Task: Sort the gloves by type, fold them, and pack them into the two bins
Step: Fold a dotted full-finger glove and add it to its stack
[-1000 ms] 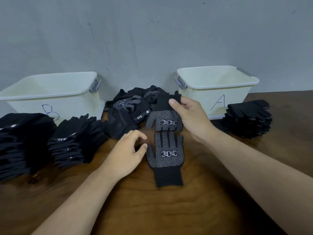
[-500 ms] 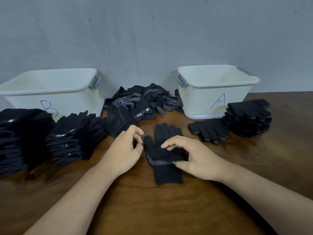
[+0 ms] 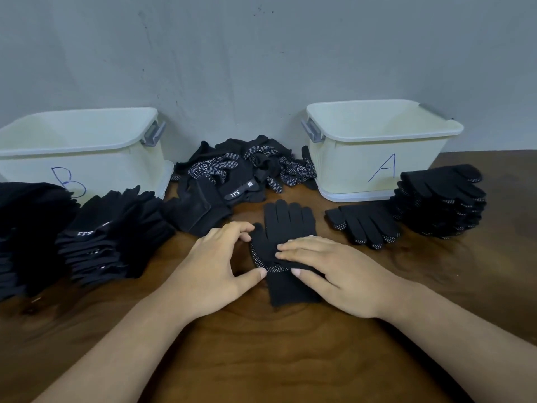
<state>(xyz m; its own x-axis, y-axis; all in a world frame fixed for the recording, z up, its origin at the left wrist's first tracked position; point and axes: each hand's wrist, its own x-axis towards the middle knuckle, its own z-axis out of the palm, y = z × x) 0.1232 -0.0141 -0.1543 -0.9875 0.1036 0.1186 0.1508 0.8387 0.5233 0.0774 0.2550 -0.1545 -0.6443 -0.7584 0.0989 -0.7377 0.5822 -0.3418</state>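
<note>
Right hand (image 3: 340,274), fingers straight and together, is pressing the dotted gloves (image 3: 286,225) flat, front-left of bin A (image 3: 377,135); left hand (image 3: 215,266), thumb and fingers apart, is touching their edge; unsorted heap (image 3: 247,170) is waiting left of bin A, folded stack (image 3: 441,205) at its right; packing apparently isn't begun.

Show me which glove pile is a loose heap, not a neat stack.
The middle pile between bin B and bin A: its gloves lie tangled; the left stacks and right stack are layered flat.
</note>
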